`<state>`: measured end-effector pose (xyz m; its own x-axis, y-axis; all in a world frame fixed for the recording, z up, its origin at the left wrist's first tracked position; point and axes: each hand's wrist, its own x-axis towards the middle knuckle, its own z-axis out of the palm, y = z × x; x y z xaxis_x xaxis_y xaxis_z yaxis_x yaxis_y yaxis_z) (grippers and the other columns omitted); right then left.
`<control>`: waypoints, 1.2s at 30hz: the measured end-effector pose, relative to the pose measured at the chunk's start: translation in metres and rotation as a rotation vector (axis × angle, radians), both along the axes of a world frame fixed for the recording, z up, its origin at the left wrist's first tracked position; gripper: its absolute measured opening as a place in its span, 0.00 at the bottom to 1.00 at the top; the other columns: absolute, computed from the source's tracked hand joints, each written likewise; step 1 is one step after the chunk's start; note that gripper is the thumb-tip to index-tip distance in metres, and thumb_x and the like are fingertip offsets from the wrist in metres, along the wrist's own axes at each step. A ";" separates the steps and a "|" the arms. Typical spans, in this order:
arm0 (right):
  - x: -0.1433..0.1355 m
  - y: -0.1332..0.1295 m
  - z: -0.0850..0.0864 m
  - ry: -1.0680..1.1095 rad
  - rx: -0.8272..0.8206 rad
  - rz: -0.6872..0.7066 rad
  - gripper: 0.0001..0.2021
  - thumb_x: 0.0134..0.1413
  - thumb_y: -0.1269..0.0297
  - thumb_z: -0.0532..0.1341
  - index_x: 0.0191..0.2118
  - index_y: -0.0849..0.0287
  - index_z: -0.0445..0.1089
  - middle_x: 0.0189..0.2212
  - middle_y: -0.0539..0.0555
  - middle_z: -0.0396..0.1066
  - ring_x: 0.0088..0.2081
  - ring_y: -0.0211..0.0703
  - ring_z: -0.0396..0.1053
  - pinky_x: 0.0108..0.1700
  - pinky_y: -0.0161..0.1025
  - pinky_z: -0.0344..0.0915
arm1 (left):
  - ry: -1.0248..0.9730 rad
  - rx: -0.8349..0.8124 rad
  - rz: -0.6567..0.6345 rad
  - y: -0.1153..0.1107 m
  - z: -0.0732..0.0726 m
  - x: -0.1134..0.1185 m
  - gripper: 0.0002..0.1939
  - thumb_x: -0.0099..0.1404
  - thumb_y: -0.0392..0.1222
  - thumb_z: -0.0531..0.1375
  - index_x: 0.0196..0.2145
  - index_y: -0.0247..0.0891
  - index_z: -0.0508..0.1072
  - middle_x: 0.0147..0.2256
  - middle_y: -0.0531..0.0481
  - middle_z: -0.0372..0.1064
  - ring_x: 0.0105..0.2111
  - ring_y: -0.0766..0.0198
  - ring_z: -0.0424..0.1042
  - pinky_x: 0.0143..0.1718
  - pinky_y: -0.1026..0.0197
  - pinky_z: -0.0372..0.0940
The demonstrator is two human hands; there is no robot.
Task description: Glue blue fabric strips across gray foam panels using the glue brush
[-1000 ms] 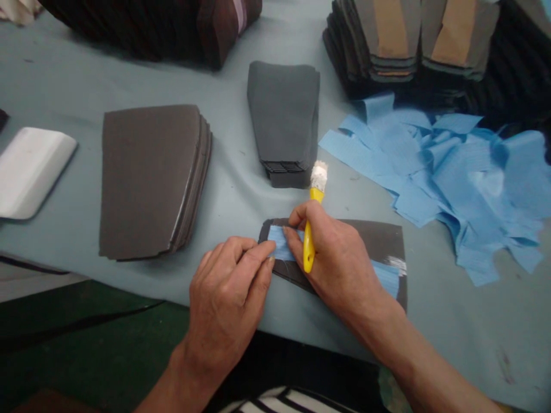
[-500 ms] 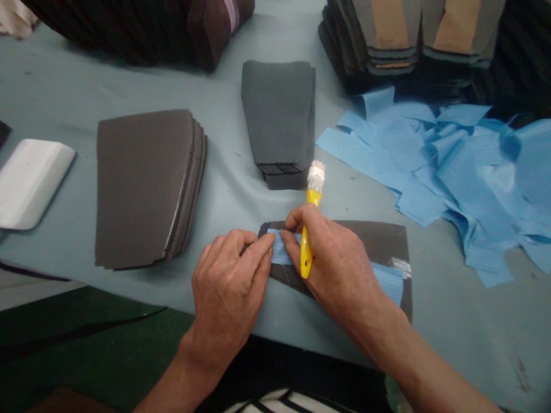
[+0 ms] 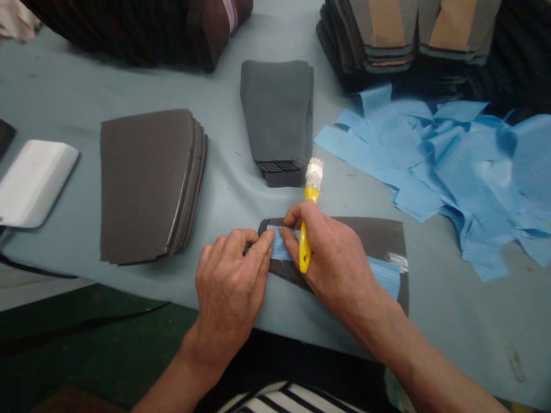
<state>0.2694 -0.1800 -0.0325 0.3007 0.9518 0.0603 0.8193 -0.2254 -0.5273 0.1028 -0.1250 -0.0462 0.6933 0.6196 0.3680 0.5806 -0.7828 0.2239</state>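
Note:
A dark tapered panel [image 3: 374, 234] lies flat near the table's front edge, with a blue fabric strip [image 3: 384, 275] along it. At the strip's left end, the thumb and forefinger of my left hand [image 3: 235, 281] are pressed together on it. My right hand [image 3: 336, 252] holds a paintbrush [image 3: 305, 246] with a yellow handle, its white-coated bristles pointing up and away. The right fingertips also touch the strip, close to the left ones. A white smear shows at the panel's right end. My right hand and wrist cover the middle of the strip.
To the left is a stack of brown-black panels [image 3: 146, 189], with a white device [image 3: 38, 180] beyond it. A smaller dark stack [image 3: 278, 109] stands ahead. Loose blue strips [image 3: 447, 166] are heaped at right. Bundled dark pieces [image 3: 129, 28] and tan-striped stacks [image 3: 387, 26] line the back.
Both hands keep nearly the same place on the strip, and the paintbrush stays in the right hand. The whole view has shifted slightly.

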 end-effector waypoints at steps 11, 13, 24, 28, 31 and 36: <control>-0.001 0.002 0.005 0.045 -0.071 0.001 0.06 0.68 0.69 0.61 0.47 0.53 0.66 0.34 0.52 0.76 0.36 0.49 0.76 0.33 0.38 0.53 | 0.038 0.034 0.004 0.000 -0.003 -0.001 0.16 0.80 0.39 0.53 0.58 0.37 0.77 0.41 0.43 0.77 0.37 0.53 0.71 0.36 0.51 0.58; 0.000 0.003 0.008 0.051 -0.089 0.012 0.07 0.68 0.68 0.62 0.49 0.53 0.66 0.35 0.52 0.76 0.36 0.49 0.76 0.33 0.38 0.53 | 0.045 0.037 0.007 0.001 -0.003 -0.001 0.17 0.80 0.40 0.53 0.58 0.38 0.77 0.41 0.43 0.77 0.38 0.53 0.71 0.36 0.51 0.58; 0.046 -0.039 0.041 -0.177 -0.133 -0.026 0.10 0.63 0.63 0.65 0.48 0.51 0.70 0.28 0.48 0.76 0.28 0.47 0.73 0.29 0.38 0.49 | 0.033 0.030 -0.018 0.004 -0.006 -0.004 0.17 0.80 0.41 0.55 0.59 0.36 0.77 0.43 0.43 0.75 0.38 0.53 0.72 0.36 0.52 0.57; 0.072 -0.067 0.037 -0.128 -0.081 -0.059 0.08 0.64 0.60 0.64 0.47 0.52 0.69 0.32 0.50 0.79 0.29 0.47 0.73 0.30 0.38 0.54 | 0.034 0.015 -0.017 0.005 -0.007 -0.005 0.17 0.79 0.40 0.56 0.59 0.36 0.77 0.43 0.43 0.75 0.39 0.52 0.72 0.37 0.52 0.58; 0.082 -0.080 0.028 -0.094 -0.061 -0.101 0.07 0.65 0.59 0.64 0.46 0.52 0.69 0.34 0.51 0.80 0.31 0.48 0.76 0.31 0.38 0.56 | 0.037 0.020 -0.020 0.006 -0.007 -0.005 0.18 0.80 0.41 0.55 0.59 0.36 0.78 0.43 0.43 0.75 0.40 0.51 0.73 0.37 0.51 0.58; 0.088 -0.090 0.015 -0.066 -0.007 -0.166 0.08 0.65 0.57 0.64 0.45 0.52 0.69 0.37 0.51 0.80 0.31 0.45 0.75 0.30 0.38 0.57 | 0.055 -0.002 -0.014 0.006 -0.006 -0.005 0.18 0.80 0.43 0.55 0.59 0.37 0.78 0.43 0.43 0.75 0.39 0.51 0.74 0.38 0.51 0.60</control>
<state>0.3575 -0.2702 -0.0177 0.4492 0.8900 0.0787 0.8033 -0.3637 -0.4717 0.0983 -0.1187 -0.0517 0.7209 0.6104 0.3282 0.5811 -0.7904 0.1938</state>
